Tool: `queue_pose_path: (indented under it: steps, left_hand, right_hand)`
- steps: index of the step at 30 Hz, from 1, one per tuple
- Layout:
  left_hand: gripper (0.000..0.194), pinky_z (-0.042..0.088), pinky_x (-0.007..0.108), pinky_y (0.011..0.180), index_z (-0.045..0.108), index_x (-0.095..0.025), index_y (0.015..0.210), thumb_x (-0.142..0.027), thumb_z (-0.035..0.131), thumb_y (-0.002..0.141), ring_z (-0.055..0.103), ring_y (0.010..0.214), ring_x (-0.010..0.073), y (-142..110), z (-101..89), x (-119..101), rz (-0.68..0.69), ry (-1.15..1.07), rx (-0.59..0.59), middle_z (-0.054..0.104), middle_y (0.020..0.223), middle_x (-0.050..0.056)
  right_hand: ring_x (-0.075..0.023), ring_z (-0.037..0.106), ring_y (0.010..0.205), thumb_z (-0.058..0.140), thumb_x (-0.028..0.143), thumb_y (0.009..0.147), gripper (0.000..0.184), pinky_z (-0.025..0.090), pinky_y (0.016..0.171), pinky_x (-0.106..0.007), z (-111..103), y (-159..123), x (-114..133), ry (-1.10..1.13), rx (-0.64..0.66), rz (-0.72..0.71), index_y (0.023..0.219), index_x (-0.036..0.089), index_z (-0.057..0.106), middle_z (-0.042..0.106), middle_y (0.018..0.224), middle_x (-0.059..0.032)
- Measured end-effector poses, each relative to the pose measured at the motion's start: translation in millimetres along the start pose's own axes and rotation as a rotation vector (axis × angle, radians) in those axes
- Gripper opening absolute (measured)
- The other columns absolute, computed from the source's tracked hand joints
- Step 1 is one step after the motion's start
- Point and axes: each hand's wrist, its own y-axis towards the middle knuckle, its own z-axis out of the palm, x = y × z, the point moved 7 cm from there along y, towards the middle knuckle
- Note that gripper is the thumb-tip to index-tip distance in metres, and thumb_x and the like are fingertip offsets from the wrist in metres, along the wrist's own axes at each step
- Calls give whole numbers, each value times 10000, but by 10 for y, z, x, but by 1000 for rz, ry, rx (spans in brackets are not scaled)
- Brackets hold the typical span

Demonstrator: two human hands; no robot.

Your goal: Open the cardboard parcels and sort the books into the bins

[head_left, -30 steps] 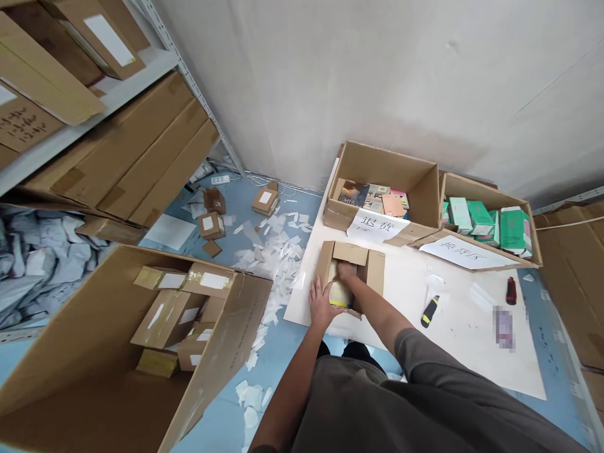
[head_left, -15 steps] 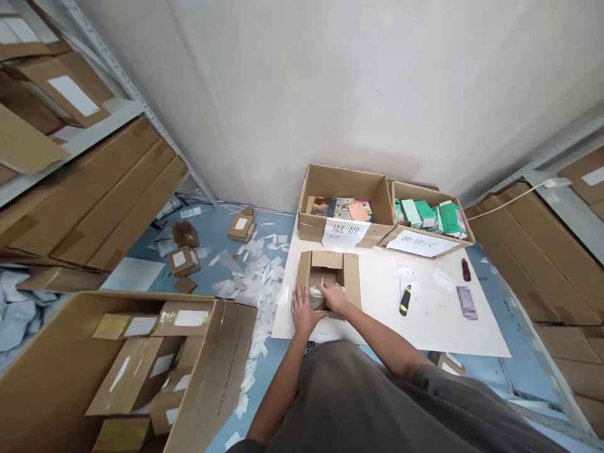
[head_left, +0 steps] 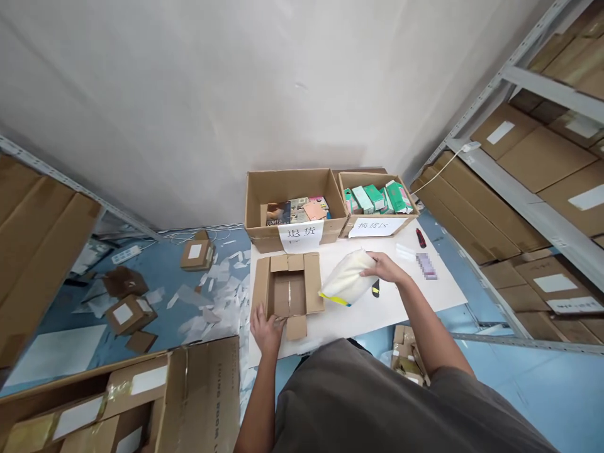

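An open cardboard box point(head_left: 312, 283) sits on the white tabletop with its flaps folded out and only its bare bottom showing inside. At its near left corner, my left hand point(head_left: 267, 328) grips the edge, thumb at the inner side and fingers over the left flap. To the right of the box, my right hand point(head_left: 383, 267) is closed on the upper right end of a soft white plastic packet point(head_left: 346, 277) with a yellow and blue lower edge. The packet is held tilted above the table. A black and yellow utility knife point(head_left: 376, 289) lies partly hidden behind my right hand and the packet.
Behind stand a labelled box point(head_left: 262, 238) of books and another box point(head_left: 410, 221) of green cartons. A red cutter point(head_left: 421, 238) lies at the table's right. A large carton point(head_left: 202, 390) of parcels stands front left; paper scraps point(head_left: 212, 314) litter the floor. Shelves point(head_left: 476, 167) flank the right.
My right hand has lifted the white packet out of the cardboard box and moved right with it. My left hand stays at the box's near left corner. The view has turned right.
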Motion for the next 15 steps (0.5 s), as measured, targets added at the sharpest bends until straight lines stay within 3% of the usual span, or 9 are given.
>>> queue_pose_path:
  steps: [1, 3, 5, 7, 9, 11, 13, 15]
  left_hand:
    - [122, 250, 541, 1252, 755, -284, 875, -376, 675, 889, 228, 1565, 347, 12, -38, 32, 6, 8, -12, 347, 1671, -22]
    - [107, 275, 544, 1240, 747, -287, 872, -368, 678, 885, 262, 1552, 346, 21, -99, 110, 9, 24, -32, 361, 1663, -27]
    - [102, 311, 541, 1222, 747, -289, 909, -343, 665, 883, 277, 1545, 349, 2, -143, 191, -9, 36, -44, 368, 1658, -24]
    - [177, 335, 526, 1212, 750, -290, 1017, -310, 631, 888, 271, 1547, 349, -48, -182, 237, -51, 52, -48, 373, 1657, -3]
    - [348, 326, 522, 1219, 706, -287, 1223, -281, 592, 895, 258, 1553, 345, -125, -234, 220, -112, 89, -43, 388, 1650, 36]
    - [583, 278, 552, 1238, 544, -272, 1464, -241, 577, 883, 230, 1561, 351, -225, -301, 129, -180, 145, -19, 406, 1640, 77]
    - [803, 237, 597, 1241, 335, -242, 1603, -195, 594, 845, 186, 1570, 373, -358, -397, -19, -245, 197, -10, 392, 1646, 112]
    - [896, 232, 616, 1236, 233, -200, 1638, -173, 604, 823, 147, 1576, 393, -535, -523, -225, -288, 218, -83, 351, 1661, 147]
  right_hand:
    - [-344, 669, 1038, 856, 327, 676, 352, 554, 839, -380, -110, 65, -116, -4, 53, 15, 966, 151, 764, 753, 1025, -69]
    - [-318, 683, 963, 885, 312, 622, 351, 552, 806, -350, -110, 249, -317, -45, 215, 2, 912, 153, 765, 760, 965, -47]
    - [-305, 691, 896, 890, 332, 605, 377, 551, 775, -342, 103, 493, -511, -97, 377, -13, 915, 156, 770, 764, 920, -34]
    - [-301, 697, 864, 875, 361, 627, 433, 553, 772, -353, 405, 775, -717, -167, 455, 3, 1002, 167, 777, 773, 945, -39]
    - [-306, 699, 930, 861, 352, 655, 538, 545, 848, -374, 700, 1041, -922, -328, 429, 17, 1162, 206, 757, 773, 1077, -63]
    - [-340, 638, 1162, 847, 288, 677, 694, 470, 1020, -426, 942, 1219, -1097, -526, 357, 12, 1347, 247, 671, 703, 1305, -110]
    - [-380, 432, 1419, 817, 200, 695, 861, 307, 1162, -510, 1103, 1281, -1235, -712, 283, -14, 1504, 257, 528, 529, 1530, -151]
    - [-384, 222, 1535, 761, 132, 728, 939, 178, 1206, -555, 1180, 1244, -1337, -864, 223, -74, 1587, 251, 401, 341, 1655, -162]
